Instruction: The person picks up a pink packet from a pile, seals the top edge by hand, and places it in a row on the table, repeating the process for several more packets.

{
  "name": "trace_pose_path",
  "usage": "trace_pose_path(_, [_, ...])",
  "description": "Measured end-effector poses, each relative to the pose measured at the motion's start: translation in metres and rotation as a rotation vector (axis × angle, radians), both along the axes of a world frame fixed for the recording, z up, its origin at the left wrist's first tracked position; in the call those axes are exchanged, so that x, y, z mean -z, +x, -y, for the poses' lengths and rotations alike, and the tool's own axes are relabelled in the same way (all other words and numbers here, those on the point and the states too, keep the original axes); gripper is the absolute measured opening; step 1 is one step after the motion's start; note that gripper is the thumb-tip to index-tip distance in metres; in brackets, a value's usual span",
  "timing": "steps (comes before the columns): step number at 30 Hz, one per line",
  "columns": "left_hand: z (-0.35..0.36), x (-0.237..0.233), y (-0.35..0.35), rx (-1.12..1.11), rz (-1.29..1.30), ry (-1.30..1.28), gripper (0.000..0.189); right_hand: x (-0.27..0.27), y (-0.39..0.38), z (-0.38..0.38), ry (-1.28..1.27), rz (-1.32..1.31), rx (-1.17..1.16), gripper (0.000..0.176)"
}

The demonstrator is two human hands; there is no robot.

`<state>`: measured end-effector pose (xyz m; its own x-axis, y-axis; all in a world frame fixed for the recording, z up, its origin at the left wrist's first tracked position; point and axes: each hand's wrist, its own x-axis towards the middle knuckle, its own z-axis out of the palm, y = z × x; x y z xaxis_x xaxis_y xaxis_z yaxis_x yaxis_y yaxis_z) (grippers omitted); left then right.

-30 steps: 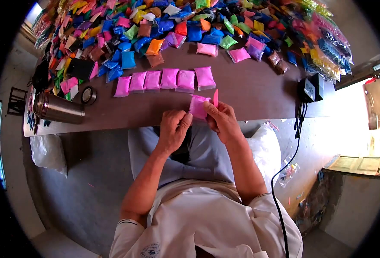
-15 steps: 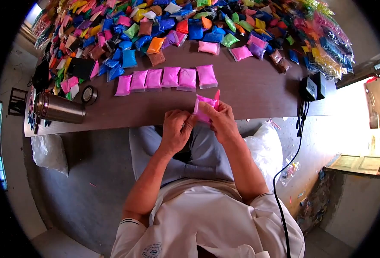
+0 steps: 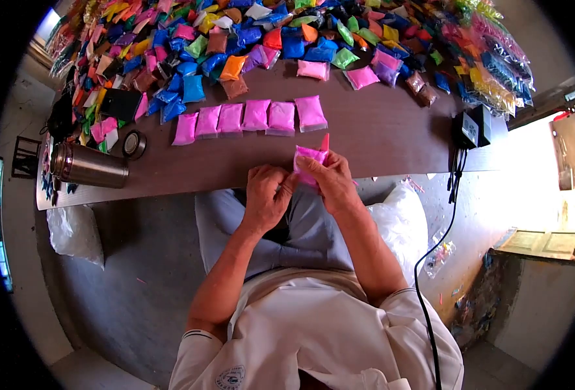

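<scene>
A smooth brown table [image 3: 391, 140] stretches beyond both hands, its far side heaped with glossy packets [image 3: 287, 39] plump with coloured filling. Just past the fingers lies a row of flat pink pouches [image 3: 255, 117]. Well out from the left hand [image 3: 266, 195], a steel flask [image 3: 87, 166] lies on its side. The left hand and the right hand [image 3: 335, 185] pinch a soft pink packet [image 3: 308, 159] between them at the near table edge. The right also grips a slim pink strip [image 3: 325, 142]. The packet is more bunched than a second ago.

Pink powder packet [image 3: 308, 159]: small, clear plastic, top crumpled, pinched between both hands at table's near edge.

Pink packet [image 3: 307, 164] bunched narrower (left hand [image 3: 266, 195] shifted closer).
</scene>
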<state>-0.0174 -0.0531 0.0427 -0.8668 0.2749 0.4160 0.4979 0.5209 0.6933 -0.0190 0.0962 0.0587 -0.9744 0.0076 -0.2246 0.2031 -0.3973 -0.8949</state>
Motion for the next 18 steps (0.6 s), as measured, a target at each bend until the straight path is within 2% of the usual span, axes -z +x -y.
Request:
trace_pose_path(2, [0.0,0.0,0.0,0.007,-0.012,0.003,0.024,0.006,0.0,-0.003,-0.115,-0.03,-0.031,0.016])
trace_pose_path(6, [0.0,-0.004,0.001,-0.012,0.019,0.024,0.025,-0.014,0.002,-0.008,-0.062,0.131,0.014,0.012])
trace_pose_path(8, [0.0,-0.004,0.001,-0.003,0.018,0.046,0.025,-0.01,0.003,-0.022,-0.252,0.152,-0.089,0.01])
trace_pose_path(11, [-0.001,-0.005,0.001,-0.006,0.016,0.042,0.025,-0.017,0.005,-0.013,-0.117,0.127,-0.009,0.014])
trace_pose_path(14, [-0.001,-0.005,0.002,-0.01,0.013,0.006,0.025,0.0,0.005,-0.014,-0.074,0.055,0.003,0.012])
trace_pose_path(18, [0.0,-0.004,0.001,-0.029,0.038,0.039,0.024,-0.012,0.007,-0.009,-0.063,0.044,0.032,0.011])
